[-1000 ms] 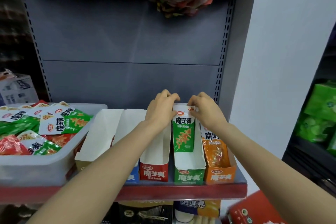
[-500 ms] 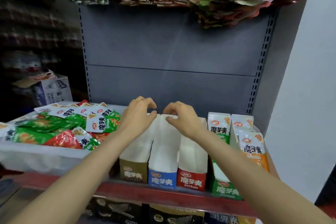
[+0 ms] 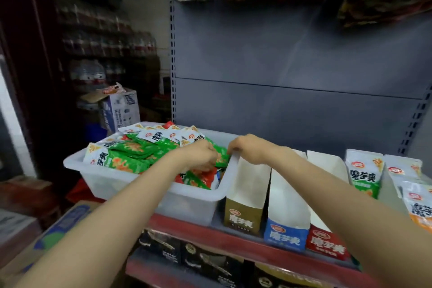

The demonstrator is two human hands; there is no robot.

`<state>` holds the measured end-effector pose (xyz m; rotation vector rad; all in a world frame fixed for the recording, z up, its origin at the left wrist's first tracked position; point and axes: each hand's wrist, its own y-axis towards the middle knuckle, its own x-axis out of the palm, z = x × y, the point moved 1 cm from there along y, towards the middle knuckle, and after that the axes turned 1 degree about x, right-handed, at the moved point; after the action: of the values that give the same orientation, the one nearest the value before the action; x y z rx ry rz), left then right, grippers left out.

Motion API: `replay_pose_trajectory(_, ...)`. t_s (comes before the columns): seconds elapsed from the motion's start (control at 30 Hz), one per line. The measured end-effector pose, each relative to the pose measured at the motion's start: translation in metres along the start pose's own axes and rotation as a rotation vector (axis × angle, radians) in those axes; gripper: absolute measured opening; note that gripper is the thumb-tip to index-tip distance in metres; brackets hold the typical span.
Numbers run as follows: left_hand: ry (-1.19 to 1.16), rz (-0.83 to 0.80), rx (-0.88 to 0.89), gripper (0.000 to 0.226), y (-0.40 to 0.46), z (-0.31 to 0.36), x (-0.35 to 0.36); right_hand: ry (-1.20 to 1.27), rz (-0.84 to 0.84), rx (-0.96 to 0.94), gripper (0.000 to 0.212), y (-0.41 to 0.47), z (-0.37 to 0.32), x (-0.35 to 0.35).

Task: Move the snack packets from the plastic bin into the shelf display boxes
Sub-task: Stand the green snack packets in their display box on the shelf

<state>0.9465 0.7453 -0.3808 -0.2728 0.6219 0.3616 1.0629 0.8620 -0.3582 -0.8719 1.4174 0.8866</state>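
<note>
Head view: we see left hand (image 3: pixel 203 156) curled into the bin (image 3: pixel 131 180) gripping green packets (image 3: pixel 131 159) to restock, right hand (image 3: pixel 251 150) pinching the bin's rim, probably steadying it.

The red-edged shelf (image 3: pixel 233 238) carries a clear plastic bin (image 3: pixel 121 184) on the left and a row of display boxes (image 3: pixel 286 213) to its right.

Translucent plastic bin (image 3: pixel 191 203), glossy packets (image 3: pixel 131 156)
</note>
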Motion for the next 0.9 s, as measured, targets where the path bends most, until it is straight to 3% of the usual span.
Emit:
replay_pose_trajectory(0.23, -0.232, -0.068, -0.032, 0.025, 0.004, 0.015, 0.022, 0.034, 0.077, 0.038, 0.055, -0.009, 0.012, 0.009)
replay_pose_trajectory(0.4, -0.107, 0.264, 0.029, 0.013, 0.006, 0.028, 0.020, 0.042, 0.126, 0.027, 0.054, -0.018, 0.016, 0.015)
replay_pose_trajectory(0.57, -0.112, 0.411, 0.084, 0.009, 0.001, 0.026, 0.013, 0.077, 0.111, 0.020, 0.055, -0.029, 0.015, 0.014)
replay_pose_trajectory(0.7, -0.272, 0.585, 0.176, 0.013, -0.012, 0.026, 0.004, 0.264, 0.218, 0.036, 0.048, -0.047, 0.012, 0.004)
replay_pose_trajectory(0.8, -0.196, 0.706, 0.350, 0.013, -0.027, 0.038, 0.003, 0.512, 0.360, 0.049, 0.045, -0.063, 0.010, -0.009)
replay_pose_trajectory(0.9, -0.143, 0.740, 0.496, 0.014, -0.038, 0.056, 0.008, 0.795, 0.376, 0.077, 0.048, -0.079, 0.004, -0.021)
